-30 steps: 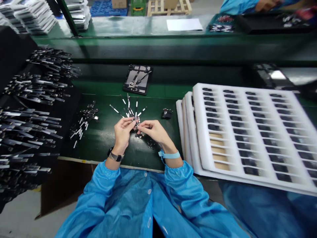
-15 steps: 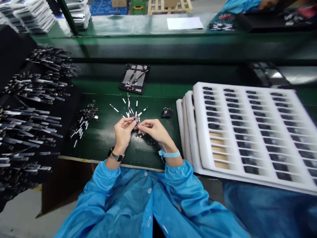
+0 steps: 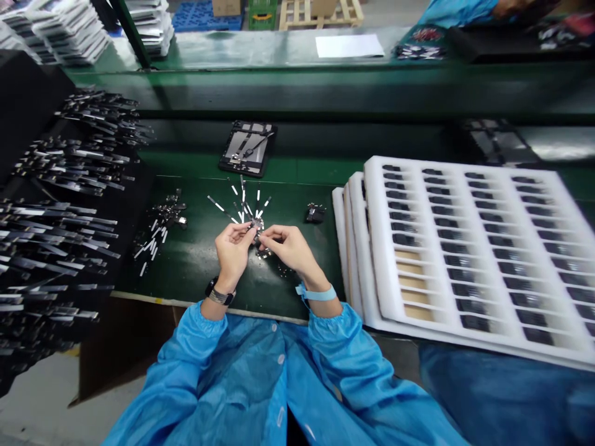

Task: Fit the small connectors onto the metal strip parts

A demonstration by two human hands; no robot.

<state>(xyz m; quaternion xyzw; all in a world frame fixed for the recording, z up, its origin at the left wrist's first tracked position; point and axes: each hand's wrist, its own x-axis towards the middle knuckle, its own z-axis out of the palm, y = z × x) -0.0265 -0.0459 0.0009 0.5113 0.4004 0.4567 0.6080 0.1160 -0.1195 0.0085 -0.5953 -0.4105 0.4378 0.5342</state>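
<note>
My left hand (image 3: pixel 233 249) pinches a small part at the near end of a fan of thin black-and-white strips (image 3: pixel 243 201) on the green table (image 3: pixel 195 260). Close beside it, my right hand (image 3: pixel 289 248) has thumb and forefinger pressed together at the same spot; what lies between them is too small to make out. Just under the fingertips are small metallic pieces (image 3: pixel 264 253). A small black part (image 3: pixel 315 214) rests to the right of the hands, and a pile of loose strips and connectors (image 3: pixel 155 232) lies to the left.
White foam trays (image 3: pixel 382 248) holding rows of black parts are stacked at right. Black racks with many flat strips (image 3: pixel 56 232) stand at left. A black framed device (image 3: pixel 248 148) lies behind the hands. Across the raised shelf (image 3: pixel 260 52), another person's blue sleeve (image 3: pixel 458 11) shows.
The view has shifted slightly. Both hands stay together at the strips, with only slight finger movement. The framed device sits a little further left in view.
</note>
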